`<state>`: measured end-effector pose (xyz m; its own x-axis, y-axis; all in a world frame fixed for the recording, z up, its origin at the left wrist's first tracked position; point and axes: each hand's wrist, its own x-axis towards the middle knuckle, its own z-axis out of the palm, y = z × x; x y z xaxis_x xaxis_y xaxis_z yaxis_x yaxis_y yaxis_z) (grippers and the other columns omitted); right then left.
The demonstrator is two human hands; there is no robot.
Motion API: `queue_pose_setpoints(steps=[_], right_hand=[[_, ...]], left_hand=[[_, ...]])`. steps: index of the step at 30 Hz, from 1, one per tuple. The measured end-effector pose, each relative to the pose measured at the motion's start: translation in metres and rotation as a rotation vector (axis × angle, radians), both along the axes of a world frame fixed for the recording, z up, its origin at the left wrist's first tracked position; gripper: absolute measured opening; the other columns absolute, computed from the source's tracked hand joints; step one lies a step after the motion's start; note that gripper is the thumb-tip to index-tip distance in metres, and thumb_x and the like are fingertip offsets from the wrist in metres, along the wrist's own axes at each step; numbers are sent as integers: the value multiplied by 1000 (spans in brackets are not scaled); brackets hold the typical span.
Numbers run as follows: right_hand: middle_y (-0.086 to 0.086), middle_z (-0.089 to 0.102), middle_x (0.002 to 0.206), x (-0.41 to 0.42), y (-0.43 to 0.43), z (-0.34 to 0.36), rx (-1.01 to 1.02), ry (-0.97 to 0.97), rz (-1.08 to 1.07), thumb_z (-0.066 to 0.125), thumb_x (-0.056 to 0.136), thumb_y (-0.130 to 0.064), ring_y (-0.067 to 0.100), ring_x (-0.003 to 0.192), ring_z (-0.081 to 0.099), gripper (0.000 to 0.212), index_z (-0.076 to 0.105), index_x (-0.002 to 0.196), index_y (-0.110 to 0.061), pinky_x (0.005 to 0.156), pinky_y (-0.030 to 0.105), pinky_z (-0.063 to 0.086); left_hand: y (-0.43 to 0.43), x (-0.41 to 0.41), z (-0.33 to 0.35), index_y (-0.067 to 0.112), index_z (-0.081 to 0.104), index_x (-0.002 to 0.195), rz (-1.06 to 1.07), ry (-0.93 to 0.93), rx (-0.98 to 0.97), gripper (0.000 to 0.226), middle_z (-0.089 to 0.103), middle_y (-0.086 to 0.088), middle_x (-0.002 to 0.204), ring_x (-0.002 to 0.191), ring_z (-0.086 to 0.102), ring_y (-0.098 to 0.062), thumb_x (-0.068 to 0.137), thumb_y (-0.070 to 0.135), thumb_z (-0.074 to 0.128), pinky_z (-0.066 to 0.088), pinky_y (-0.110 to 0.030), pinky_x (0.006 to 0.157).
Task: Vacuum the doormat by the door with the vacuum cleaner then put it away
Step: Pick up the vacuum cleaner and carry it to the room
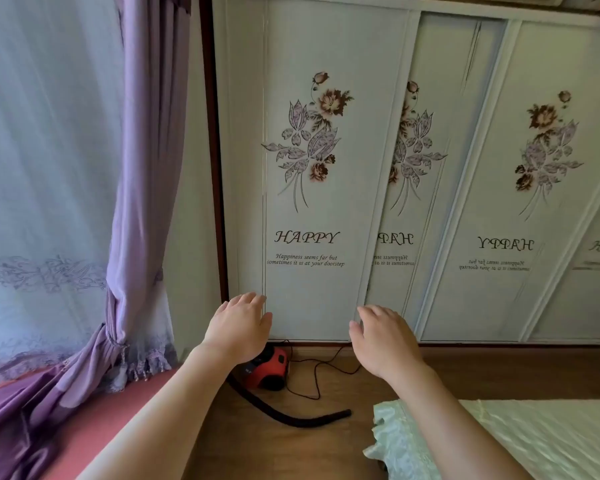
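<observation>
Hands reach forward with fingers spread and nothing held, the left hand (239,329) and right hand (383,337) both raised before a white sliding wardrobe door (312,209) printed with flowers and "HAPPY". Below them, the red vacuum cleaner (269,368) sits on the wooden floor (482,372) against the wardrobe, its black hose (291,417) curling toward the bed (520,441); purple curtains (142,202) hang at left.

Red-and-black canister vacuum cleaner (269,368) with black hose (291,419); white sliding wardrobe doors (312,188) printed with mauve-brown flowers; lilac satin curtain (142,202); brown wooden floor (274,448).
</observation>
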<state>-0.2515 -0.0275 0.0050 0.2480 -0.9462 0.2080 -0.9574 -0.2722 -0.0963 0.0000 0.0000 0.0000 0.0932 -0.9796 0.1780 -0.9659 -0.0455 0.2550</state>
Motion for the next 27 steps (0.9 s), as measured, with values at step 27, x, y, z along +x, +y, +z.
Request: queue_pose_setpoints(steps=[27], right_hand=[[4,55,142,-76,-228,-1,31,-35,116,31,106,-36,23,133,47,46,51,138,-11,114,36,34]], left_hand=[[-188,-83,-4,19,36,157,121,-12,48,50,39,3,161,150,32,-20,110,38,32,24,-32,121]])
